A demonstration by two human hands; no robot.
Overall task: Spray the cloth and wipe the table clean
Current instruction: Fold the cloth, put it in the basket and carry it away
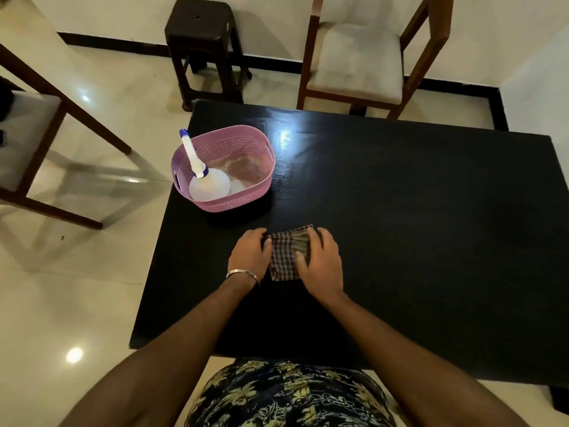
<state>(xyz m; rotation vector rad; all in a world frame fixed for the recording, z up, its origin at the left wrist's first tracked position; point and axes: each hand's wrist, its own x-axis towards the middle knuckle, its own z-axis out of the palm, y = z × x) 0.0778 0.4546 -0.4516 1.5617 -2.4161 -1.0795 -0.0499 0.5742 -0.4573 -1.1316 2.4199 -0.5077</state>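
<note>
Container: pink perforated plastic basket with handle slots (246,143), standing on the table at about 11 o'clock from the hands, well apart from them.
Contents: white translucent plastic spray bottle with blue-tipped white nozzle (209,183), lying against the basket's left end, its neck rising over the rim toward 11 o'clock; the rest of the basket floor shows bare.
Surface: black rectangular wooden table (415,226).
Cloth: small checked folded fabric cloth (284,255), flat on the table at the near centre, between both hands.
Left hand (249,254): at the cloth's 9 o'clock edge, fingers curled over that edge, gripping it; silver metal bangle (241,274) on the wrist.
Right hand (320,260): laid on the cloth's 3 o'clock side, fingers bent over the far edge, thumb on top, holding it.
Surroundings: dark plastic stool (203,41) at 12 o'clock; cushioned wooden chair (357,60) at 1 o'clock; a second wooden chair (37,134) at 9 o'clock.
</note>
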